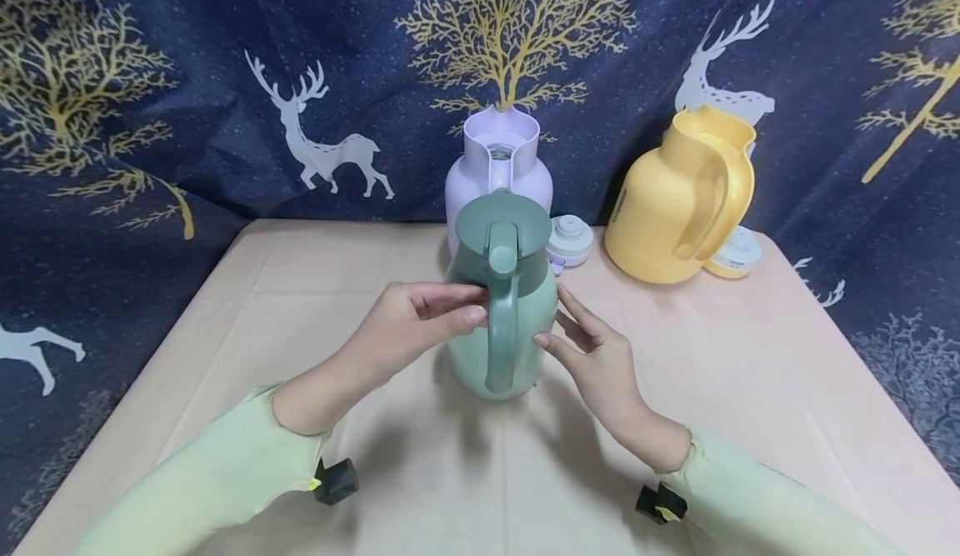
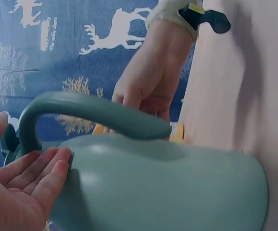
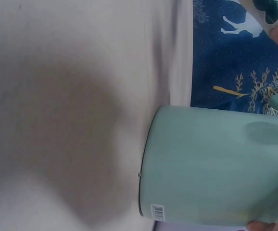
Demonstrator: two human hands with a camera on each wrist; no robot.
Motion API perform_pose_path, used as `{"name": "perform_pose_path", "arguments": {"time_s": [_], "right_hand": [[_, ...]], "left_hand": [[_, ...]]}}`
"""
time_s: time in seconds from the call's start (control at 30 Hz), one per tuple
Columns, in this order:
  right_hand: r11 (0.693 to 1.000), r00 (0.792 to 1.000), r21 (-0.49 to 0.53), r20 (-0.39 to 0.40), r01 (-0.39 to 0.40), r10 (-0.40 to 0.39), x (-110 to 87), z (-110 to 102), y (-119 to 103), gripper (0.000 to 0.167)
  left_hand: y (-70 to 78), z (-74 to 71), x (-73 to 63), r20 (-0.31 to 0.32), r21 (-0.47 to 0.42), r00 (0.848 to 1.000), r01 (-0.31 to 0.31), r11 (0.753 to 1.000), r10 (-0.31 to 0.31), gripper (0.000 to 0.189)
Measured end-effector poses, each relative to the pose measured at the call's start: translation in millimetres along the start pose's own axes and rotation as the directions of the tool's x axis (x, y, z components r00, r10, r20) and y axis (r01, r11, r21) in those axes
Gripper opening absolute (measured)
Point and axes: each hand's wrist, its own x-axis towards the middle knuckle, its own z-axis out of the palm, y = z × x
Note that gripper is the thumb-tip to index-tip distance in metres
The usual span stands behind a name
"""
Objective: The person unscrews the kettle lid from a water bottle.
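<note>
A green thermos jug (image 1: 534, 323) stands upright in the middle of the table, its dark green lid (image 1: 468, 227) on top and its handle (image 1: 501, 339) facing me. My left hand (image 1: 401, 331) is at the jug's left side with fingers extended. In the left wrist view the left fingertips (image 2: 59, 166) lie on the shoulder under the top of the handle. On the jug's other side, my right hand (image 1: 603, 364) touches the body with loosely bent fingers. A barcode label (image 3: 157, 212) shows low on the body in the right wrist view.
Behind the green jug is an open-topped lilac jug (image 1: 536, 168), with a lilac-and-white stopper (image 1: 570, 239) beside it. Further right stand a yellow jug (image 1: 652, 214) and another stopper (image 1: 737, 249). A dark blue cloth (image 1: 337, 6) with deer and trees hangs behind the table.
</note>
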Motion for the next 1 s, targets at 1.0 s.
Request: {"name": "perform_pose_path", "arguments": {"time_s": [1.0], "right_hand": [[0.985, 0.993, -0.139, 0.067, 0.104, -0.095, 1.2, -10.9, -2.5, 0.062]], "left_hand": [[-3.4, 57.3, 0.6, 0.176, -0.181, 0.955, -0.205, 0.962, 0.237, 0.036]]}}
